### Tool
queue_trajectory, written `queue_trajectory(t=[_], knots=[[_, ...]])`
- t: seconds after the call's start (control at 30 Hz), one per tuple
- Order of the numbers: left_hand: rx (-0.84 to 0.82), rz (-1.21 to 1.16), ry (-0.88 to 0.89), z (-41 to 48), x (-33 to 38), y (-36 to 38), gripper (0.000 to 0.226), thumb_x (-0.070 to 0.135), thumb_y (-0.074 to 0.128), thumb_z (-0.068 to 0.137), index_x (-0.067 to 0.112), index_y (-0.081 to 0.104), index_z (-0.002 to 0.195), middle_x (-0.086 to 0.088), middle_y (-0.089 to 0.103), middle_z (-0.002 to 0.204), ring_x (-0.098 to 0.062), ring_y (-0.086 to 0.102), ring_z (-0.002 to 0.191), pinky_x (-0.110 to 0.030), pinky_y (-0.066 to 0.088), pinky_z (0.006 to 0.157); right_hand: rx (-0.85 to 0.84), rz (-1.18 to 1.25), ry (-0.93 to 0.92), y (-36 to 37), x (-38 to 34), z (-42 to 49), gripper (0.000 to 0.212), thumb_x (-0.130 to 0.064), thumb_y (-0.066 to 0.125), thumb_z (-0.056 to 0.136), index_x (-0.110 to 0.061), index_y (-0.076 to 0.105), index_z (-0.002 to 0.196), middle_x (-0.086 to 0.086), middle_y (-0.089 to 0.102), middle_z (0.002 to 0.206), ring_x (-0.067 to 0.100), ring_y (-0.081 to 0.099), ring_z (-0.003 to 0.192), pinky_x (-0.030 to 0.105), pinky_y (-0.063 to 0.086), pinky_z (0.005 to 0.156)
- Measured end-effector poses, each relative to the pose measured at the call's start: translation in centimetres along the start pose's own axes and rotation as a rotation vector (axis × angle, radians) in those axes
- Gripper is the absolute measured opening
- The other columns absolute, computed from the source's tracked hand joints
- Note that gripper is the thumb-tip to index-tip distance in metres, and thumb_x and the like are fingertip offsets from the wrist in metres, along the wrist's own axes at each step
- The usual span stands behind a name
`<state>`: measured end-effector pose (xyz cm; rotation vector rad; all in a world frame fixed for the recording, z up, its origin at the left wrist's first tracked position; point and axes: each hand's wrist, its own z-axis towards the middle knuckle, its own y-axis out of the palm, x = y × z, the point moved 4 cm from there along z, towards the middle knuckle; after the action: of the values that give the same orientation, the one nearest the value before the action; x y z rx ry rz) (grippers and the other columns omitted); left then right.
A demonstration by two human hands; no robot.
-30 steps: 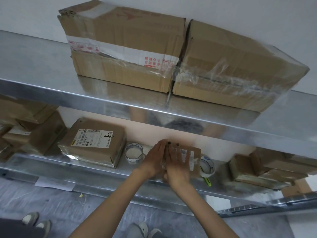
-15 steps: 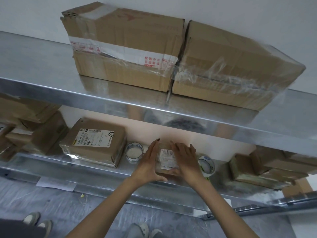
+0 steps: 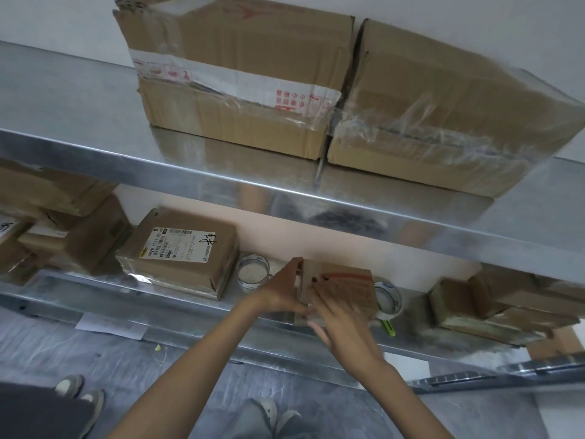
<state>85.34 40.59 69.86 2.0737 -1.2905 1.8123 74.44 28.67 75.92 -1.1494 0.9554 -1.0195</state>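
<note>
The small box (image 3: 340,288) sits at the front of the middle shelf (image 3: 177,312), between two tape rolls and held between both hands. It has just been turned. Half a second ago a white barcode label faced the camera; now the face that shows carries a red stripe and faint print, and the box lies wider across the shelf. That reads as checking or re-orienting it before it is set down, so the placing is probably not finished. Two big cartons, one on the left (image 3: 240,80) and one on the right (image 3: 443,115), stand touching each other on the upper shelf (image 3: 79,99), unchanged. The labelled parcel (image 3: 186,258) lies to the left, also unmoved. The left hand (image 3: 280,293) grips the box's left end, fingers curled over the far edge and thumb along the near side. The right hand (image 3: 343,324) has slid onto the front face, fingers stretched over it. Blur hides whether its thumb clamps underneath, so I cannot tell its grip. The left tape roll (image 3: 253,272), the right tape roll (image 3: 387,301) and the green cutter (image 3: 390,328) have stayed in place.
</note>
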Motion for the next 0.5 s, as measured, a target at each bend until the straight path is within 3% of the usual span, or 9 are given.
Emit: queue_trajectory(t=[0.1,0.2,0.27,0.33,0.4,0.47,0.5], knots=[[0.014,0.083,0.039,-0.4,0.3,0.3,0.102,0.037,0.085,0.050,0.018,0.029,0.133,0.005,0.046,0.126,-0.011,0.047,0.116,-0.027,0.046,0.095,-0.028,-0.106,0.021,0.3,-1.4,0.4,0.057,-0.038,0.080,0.063,-0.012,0.069,0.112,0.004,0.068,0.113,0.020,0.065,0.103,0.039,0.044,0.099],[0.042,0.180,0.098,-0.9,0.2,0.7,0.110,0.035,0.087,0.054,0.012,0.023,0.141,0.004,0.042,0.131,-0.009,0.046,0.110,-0.016,0.038,0.081,-0.099,-0.160,0.075,1.2,-2.1,0.6,0.062,-0.027,0.079,0.051,-0.009,0.070,0.109,0.007,0.070,0.107,0.024,0.065,0.102,0.044,0.039,0.098],[0.087,0.214,0.124,-1.3,0.2,1.0,0.112,0.035,0.088,0.057,0.010,0.021,0.144,0.003,0.042,0.132,-0.006,0.044,0.105,-0.010,0.032,0.077,-0.151,-0.179,0.107,1.3,-2.1,1.3,0.072,-0.021,0.084,0.038,-0.008,0.071,0.108,0.009,0.071,0.104,0.027,0.066,0.101,0.047,0.047,0.094],[0.120,0.203,0.150,-1.5,0.3,1.2,0.111,0.036,0.089,0.056,0.010,0.024,0.142,0.002,0.044,0.132,-0.010,0.048,0.107,-0.013,0.035,0.080,-0.206,-0.167,0.148,1.0,-1.8,2.2,0.083,-0.014,0.087,0.029,-0.007,0.070,0.110,0.010,0.071,0.102,0.030,0.066,0.099,0.049,0.052,0.087],[0.126,0.198,0.167,-1.6,0.4,1.2,0.106,0.037,0.089,0.056,0.011,0.027,0.139,0.001,0.044,0.131,-0.013,0.051,0.107,-0.017,0.039,0.082,-0.228,-0.157,0.170,0.3,-1.5,3.2,0.077,-0.010,0.084,0.051,-0.007,0.060,0.124,0.012,0.064,0.117,0.031,0.059,0.112,0.047,0.048,0.095],[0.127,0.207,0.188,-1.6,0.5,1.2,0.103,0.037,0.089,0.056,0.012,0.030,0.137,0.001,0.044,0.130,-0.010,0.051,0.099,-0.018,0.038,0.080,-0.303,-0.143,0.132,0.0,-1.1,4.0,0.069,-0.012,0.063,0.083,-0.008,0.031,0.144,0.012,0.040,0.144,0.031,0.033,0.136,0.047,0.027,0.113],[0.132,0.213,0.201,-1.7,0.7,1.1,0.103,0.037,0.090,0.056,0.013,0.031,0.137,0.002,0.043,0.130,-0.006,0.047,0.093,-0.016,0.037,0.078,-0.349,-0.146,0.102,0.0,-0.7,4.4,0.072,-0.015,0.058,0.088,-0.008,0.020,0.148,0.012,0.028,0.152,0.031,0.019,0.143,0.047,0.015,0.117]])
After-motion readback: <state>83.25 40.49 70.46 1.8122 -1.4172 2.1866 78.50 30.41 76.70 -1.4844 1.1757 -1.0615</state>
